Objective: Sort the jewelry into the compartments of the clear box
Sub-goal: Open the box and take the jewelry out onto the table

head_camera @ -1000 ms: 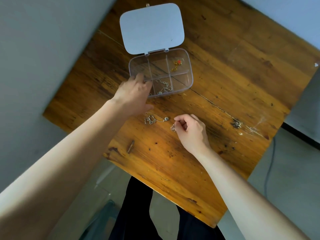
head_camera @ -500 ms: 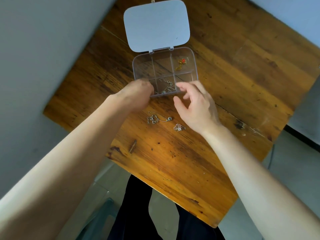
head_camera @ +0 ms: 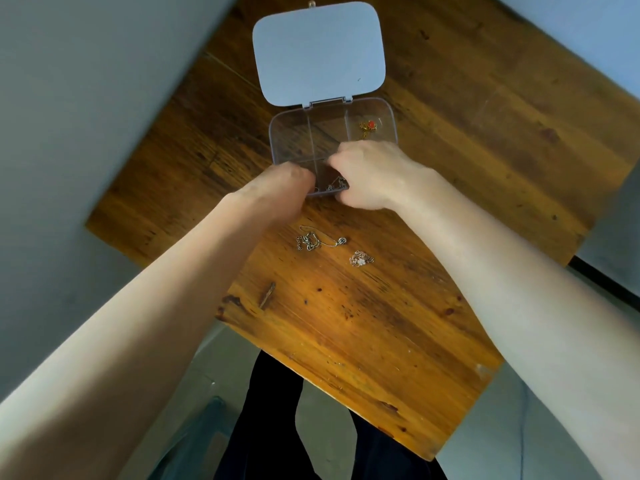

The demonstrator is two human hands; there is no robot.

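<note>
The clear box [head_camera: 291,133] sits open on the wooden table [head_camera: 381,323], its lid [head_camera: 318,50] folded flat behind it. A gold piece with a red stone [head_camera: 369,126] lies in the far right compartment. A silver chain [head_camera: 334,185] shows in a near compartment between my hands. My left hand [head_camera: 280,188] grips the box's near left corner. My right hand [head_camera: 370,174] is curled over the near right part of the box, thumb at its front edge. A silver necklace [head_camera: 311,241] and a rose-gold piece [head_camera: 360,259] lie loose on the table nearer to me.
The table's near edge [head_camera: 311,372] runs diagonally below my forearms, with dark trouser legs [head_camera: 277,427] and floor beneath it. A grey wall [head_camera: 86,98] stands along the table's left side. A small dark sliver [head_camera: 267,295] lies on the wood near the front edge.
My right hand left the rose-gold piece on the table and moved up onto the near right of the box. My left hand stayed at the box's near left corner.
</note>
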